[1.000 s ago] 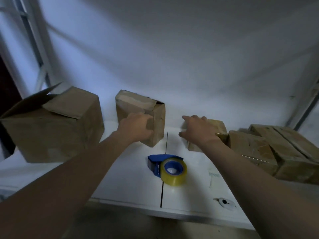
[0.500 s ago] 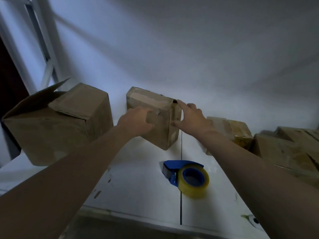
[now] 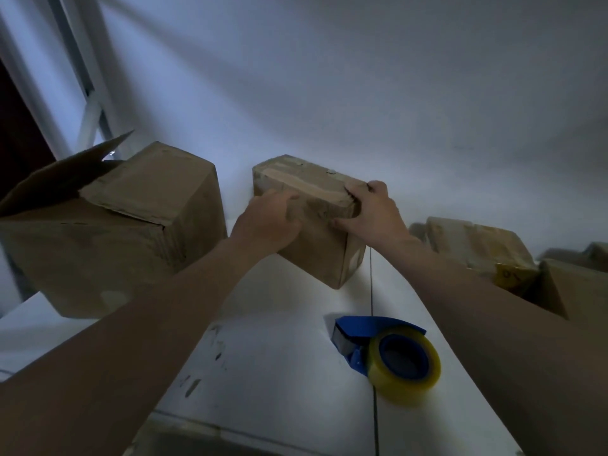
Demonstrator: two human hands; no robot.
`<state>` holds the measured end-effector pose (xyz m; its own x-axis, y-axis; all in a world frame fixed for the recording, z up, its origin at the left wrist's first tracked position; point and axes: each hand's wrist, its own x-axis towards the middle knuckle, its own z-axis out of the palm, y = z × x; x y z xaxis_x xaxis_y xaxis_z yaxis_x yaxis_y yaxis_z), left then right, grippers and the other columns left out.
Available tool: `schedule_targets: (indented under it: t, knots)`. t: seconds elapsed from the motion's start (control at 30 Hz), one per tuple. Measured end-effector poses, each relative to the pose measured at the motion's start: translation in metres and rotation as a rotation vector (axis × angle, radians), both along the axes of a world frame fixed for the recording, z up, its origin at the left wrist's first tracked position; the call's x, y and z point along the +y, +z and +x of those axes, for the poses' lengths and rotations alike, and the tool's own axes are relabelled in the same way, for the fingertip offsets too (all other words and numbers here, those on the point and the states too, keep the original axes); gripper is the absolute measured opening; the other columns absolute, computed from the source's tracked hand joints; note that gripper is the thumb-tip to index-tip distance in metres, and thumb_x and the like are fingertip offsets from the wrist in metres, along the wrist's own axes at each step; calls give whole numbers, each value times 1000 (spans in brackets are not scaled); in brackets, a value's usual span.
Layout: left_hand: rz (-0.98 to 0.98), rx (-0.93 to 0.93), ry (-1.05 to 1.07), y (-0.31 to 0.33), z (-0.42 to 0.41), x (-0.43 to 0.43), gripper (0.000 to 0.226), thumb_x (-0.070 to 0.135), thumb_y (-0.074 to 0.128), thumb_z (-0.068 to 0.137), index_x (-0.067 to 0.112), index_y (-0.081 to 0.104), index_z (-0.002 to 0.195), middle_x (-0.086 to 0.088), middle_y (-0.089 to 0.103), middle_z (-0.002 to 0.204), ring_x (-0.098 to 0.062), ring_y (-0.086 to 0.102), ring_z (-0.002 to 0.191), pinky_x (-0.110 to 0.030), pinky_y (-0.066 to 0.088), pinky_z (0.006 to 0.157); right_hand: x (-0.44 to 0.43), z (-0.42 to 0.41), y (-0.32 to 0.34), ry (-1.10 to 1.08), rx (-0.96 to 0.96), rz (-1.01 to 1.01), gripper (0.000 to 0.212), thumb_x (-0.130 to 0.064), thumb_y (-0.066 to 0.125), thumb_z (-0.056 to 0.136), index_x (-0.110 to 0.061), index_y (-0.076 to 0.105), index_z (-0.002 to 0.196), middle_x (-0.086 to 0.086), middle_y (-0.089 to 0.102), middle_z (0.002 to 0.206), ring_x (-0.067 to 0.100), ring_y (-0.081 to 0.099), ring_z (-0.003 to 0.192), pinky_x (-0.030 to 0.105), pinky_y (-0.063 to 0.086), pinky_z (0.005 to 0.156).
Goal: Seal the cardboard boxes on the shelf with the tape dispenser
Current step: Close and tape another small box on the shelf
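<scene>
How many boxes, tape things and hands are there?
Cardboard boxes: 4 clear: big open box, held box, pale box, far-right box; the dim right edge may hide more
Tape dispenser: 1
Hands: 2: left hand, right hand
Total: 7

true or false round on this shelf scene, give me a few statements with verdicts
1. The left hand and right hand both hold the small brown cardboard box. True.
2. The right hand grips the tape dispenser. False: the blue tape dispenser lies untouched on the white shelf.
3. The large brown cardboard box on the left has a raised flap. True.
4. The small box is stacked on the large one. False: they stand apart on the shelf.
</scene>
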<state>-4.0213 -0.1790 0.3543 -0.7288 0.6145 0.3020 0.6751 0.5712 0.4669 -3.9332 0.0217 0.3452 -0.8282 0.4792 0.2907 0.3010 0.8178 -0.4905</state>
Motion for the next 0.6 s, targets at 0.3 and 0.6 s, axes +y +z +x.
schedule_targets:
  t: [0.3, 0.6]
  knots:
    - [51, -25, -5, 21, 25, -17, 50, 31, 59, 96, 27, 48, 144, -1, 59, 137, -24, 61, 112, -45, 56, 94, -15, 19, 9, 77, 15, -92, 73, -44, 89, 66, -25, 48, 124, 4, 28, 132, 31, 54, 111, 41, 46, 103]
    - [94, 162, 20, 72, 67, -44, 47, 30, 57, 93, 22, 54, 139, -5, 55, 138, -29, 53, 123, -50, 47, 101, -36, 90, 43, 91, 261, 41, 67, -34, 87, 70, -24, 55, 128, 10, 26, 146, 36, 36, 127, 35, 36, 104]
